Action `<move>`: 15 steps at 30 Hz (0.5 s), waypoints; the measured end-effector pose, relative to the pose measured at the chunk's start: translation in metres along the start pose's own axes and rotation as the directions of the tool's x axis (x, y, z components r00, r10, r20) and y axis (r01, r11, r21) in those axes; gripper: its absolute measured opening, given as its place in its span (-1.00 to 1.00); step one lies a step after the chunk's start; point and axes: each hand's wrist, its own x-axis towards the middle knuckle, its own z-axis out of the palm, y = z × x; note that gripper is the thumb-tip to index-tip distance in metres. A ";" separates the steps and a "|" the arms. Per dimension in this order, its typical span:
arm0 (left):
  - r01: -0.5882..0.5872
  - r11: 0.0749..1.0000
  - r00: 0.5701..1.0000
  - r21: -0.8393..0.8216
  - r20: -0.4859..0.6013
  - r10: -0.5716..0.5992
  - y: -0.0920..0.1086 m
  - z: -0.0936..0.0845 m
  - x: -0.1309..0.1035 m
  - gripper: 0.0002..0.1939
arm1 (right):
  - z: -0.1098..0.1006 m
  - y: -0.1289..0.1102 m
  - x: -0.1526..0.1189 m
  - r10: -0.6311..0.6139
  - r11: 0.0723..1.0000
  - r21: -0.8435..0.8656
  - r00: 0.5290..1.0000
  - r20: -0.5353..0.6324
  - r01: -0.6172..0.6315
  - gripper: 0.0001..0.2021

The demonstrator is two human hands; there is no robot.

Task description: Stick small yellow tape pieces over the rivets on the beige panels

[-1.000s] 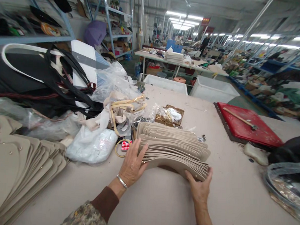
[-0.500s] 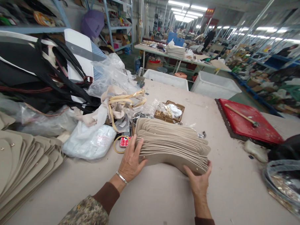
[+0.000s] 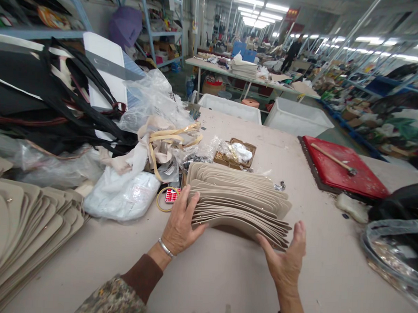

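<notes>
Bowed stack of thin beige panels (image 3: 238, 199), rounded corners, left hand (image 3: 180, 223) spread against it, right hand (image 3: 287, 259) splayed, ungrasping

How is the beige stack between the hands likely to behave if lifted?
The beige stack will probably flex, since its thin sheets bow in a curve. It may also splay, as their edges sit unevenly, with gaps between some.

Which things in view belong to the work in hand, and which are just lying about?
Work in hand:
Beige stack, with the left hand against one end and the right hand open at the other
Probably the pile at left, of similar beige pieces

Apparently just lying about, untouched:
Mallet on the red pad
White bag
Umbrella
</notes>
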 end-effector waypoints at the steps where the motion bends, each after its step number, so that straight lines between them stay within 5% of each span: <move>1: -0.004 1.000 1.000 0.000 0.005 0.004 0.001 -0.001 -0.001 -0.10 | -0.002 -0.003 0.002 -0.073 0.996 -0.049 0.997 0.003 0.073 0.01; 10: -0.005 1.000 1.000 -0.012 0.021 0.005 0.006 -0.003 -0.008 -0.10 | -0.014 -0.024 0.005 -0.266 0.944 -0.185 0.962 0.060 0.273 -0.18; 15: 0.075 0.996 0.997 -0.054 -0.016 -0.076 0.021 -0.020 -0.030 -0.16 | -0.025 -0.042 0.006 -0.261 0.962 -0.061 0.964 0.051 0.264 -0.19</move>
